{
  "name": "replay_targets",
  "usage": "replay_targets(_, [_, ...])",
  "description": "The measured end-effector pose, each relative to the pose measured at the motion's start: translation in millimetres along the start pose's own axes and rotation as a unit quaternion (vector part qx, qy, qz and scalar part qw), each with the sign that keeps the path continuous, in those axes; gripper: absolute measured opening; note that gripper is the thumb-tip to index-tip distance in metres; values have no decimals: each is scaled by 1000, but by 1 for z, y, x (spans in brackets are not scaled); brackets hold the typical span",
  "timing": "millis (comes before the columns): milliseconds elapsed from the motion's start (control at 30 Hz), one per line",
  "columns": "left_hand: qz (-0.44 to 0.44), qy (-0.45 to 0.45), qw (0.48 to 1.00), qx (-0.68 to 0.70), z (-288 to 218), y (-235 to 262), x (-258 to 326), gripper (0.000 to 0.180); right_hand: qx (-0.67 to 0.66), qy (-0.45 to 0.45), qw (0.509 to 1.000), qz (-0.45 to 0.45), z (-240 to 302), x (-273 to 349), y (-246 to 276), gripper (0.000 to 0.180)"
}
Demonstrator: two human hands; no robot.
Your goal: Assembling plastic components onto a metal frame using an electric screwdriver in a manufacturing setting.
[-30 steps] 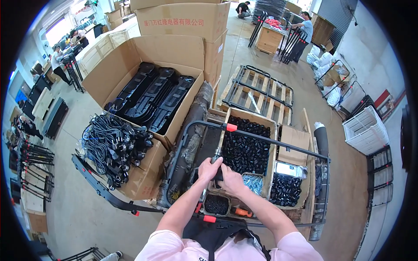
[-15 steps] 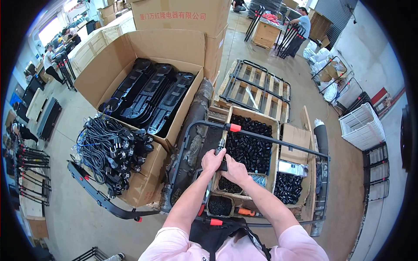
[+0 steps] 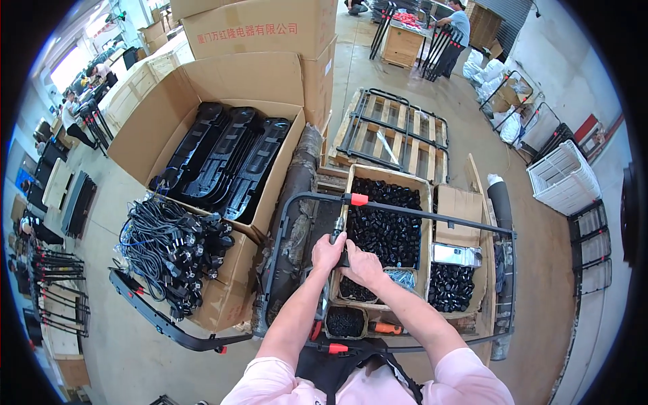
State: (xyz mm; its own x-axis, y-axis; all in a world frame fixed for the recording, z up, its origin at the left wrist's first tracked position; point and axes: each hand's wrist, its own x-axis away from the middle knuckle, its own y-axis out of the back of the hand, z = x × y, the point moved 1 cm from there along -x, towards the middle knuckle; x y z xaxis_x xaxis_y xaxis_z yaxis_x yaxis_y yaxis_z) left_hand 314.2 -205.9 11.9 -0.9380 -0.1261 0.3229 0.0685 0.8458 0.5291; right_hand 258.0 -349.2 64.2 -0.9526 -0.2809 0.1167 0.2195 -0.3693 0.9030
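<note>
Both my hands are closed together on a dark drill-like tool (image 3: pixel 337 229) whose metal tip points away from me. My left hand (image 3: pixel 327 254) wraps round its body. My right hand (image 3: pixel 362 264) grips beside it, at a black part that looks like the handle; fingers cover most of the tool. Around my arms runs a black tubular frame (image 3: pixel 432 217) with red fittings, its far bar passing just beyond the tip. Under the frame, a box (image 3: pixel 426 250) holds many small black plastic parts (image 3: pixel 385 229). Smaller trays of dark pieces and silvery screws (image 3: pixel 401 277) lie nearer me.
At left, a cardboard carton (image 3: pixel 270 196) holds long black panels, with a heap of black plug cables (image 3: pixel 172 243) in front. A wooden pallet (image 3: pixel 391 135) bearing black frames lies beyond. An orange-handled tool (image 3: pixel 387 328) rests near me. Other people work far off.
The view has shifted slightly, so the surroundings sit a little differently. Both hands keep their grip on the tool, with its tip close to the frame's far bar.
</note>
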Motion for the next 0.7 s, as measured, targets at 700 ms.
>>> replay_targets(700, [3, 1, 1000, -7, 0, -1, 0, 70, 53, 37, 998, 7, 4, -3, -2, 61])
